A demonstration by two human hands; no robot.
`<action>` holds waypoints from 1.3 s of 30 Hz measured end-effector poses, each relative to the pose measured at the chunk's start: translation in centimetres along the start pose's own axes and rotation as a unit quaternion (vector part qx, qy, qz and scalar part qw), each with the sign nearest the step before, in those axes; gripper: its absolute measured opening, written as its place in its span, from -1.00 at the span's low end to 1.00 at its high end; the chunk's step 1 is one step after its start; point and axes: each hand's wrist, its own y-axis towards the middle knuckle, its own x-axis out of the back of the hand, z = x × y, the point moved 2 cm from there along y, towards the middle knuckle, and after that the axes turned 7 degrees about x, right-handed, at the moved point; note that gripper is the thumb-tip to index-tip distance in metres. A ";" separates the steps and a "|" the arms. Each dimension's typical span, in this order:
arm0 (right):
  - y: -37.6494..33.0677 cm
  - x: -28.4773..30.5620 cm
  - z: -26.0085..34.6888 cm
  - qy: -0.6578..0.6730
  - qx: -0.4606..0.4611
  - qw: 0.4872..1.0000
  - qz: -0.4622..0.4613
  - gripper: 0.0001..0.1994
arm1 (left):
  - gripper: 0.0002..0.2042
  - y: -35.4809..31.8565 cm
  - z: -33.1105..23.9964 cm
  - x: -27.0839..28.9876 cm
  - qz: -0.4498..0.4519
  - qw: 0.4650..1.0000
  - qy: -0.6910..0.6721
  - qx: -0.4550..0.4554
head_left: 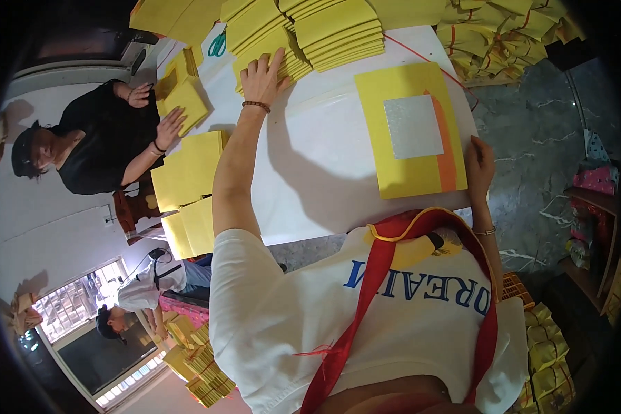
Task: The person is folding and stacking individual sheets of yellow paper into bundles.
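My left hand [262, 74] reaches far across the white table [317, 172] and rests flat, fingers spread, on a fanned stack of yellow paper sheets [303, 38]. A beaded bracelet circles that wrist. My right hand [479, 162] lies at the right edge of a separate pile of yellow sheets [400, 155] near me; the top sheet has a silver foil square [412, 126] and an orange strip beside it. Red cords [366, 290] hang over my white shirt.
A person in black [100, 138] sits at the table's left, hands on more yellow stacks [186, 172]. Green scissors [217, 45] lie at the far side. Tied yellow bundles [504, 34] pile at the far right. Another person [141, 293] sits on the floor among yellow bundles.
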 end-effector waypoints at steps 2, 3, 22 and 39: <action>-0.1 -0.1 -0.3 -0.004 0.006 1.000 0.000 -0.79 | -0.22 -0.1 -0.1 0.1 -0.004 1.000 0.007 0.001; -0.1 -0.1 -0.4 -0.001 -0.003 1.000 -0.002 -0.79 | -0.21 -0.1 -0.2 0.2 -0.017 1.000 0.007 0.007; 0.0 -0.1 0.1 -0.016 0.002 1.000 -0.008 -0.80 | -0.18 0.1 0.0 -0.3 0.008 1.000 0.006 0.010; -0.1 -0.2 0.0 -0.023 0.023 0.999 -0.011 -0.81 | -0.22 -0.1 -0.3 -0.5 -0.029 1.000 -0.006 -0.006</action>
